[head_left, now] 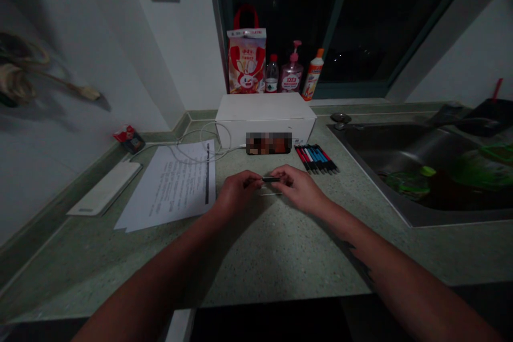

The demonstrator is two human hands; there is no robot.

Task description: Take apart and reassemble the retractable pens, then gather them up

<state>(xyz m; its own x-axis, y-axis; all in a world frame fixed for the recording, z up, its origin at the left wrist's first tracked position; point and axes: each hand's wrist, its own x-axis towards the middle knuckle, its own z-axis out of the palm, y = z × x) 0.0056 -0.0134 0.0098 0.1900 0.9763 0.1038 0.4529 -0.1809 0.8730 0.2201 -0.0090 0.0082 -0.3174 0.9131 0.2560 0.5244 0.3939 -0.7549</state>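
Observation:
Between my two hands, above the counter, is a short black pen piece [271, 179], held level. My left hand [239, 191] pinches its left end, and the fingertips of my right hand [298, 188] close on its right end. Just below the fingers a thin white stick [269, 194], like a pen refill, lies on the counter. To the right and behind my right hand, several pens [316, 159] with red, white, blue and black barrels lie side by side. The fingers partly cover the ends of the black piece.
Behind the hands a phone [268, 144] leans on a white box [264, 108], with a white cable [192, 159] running left. Printed sheets [172, 187] and a white power strip [106, 189] lie left. A metal sink [385, 192] is at right. Bottles [292, 76] and a red bag [247, 61] stand behind.

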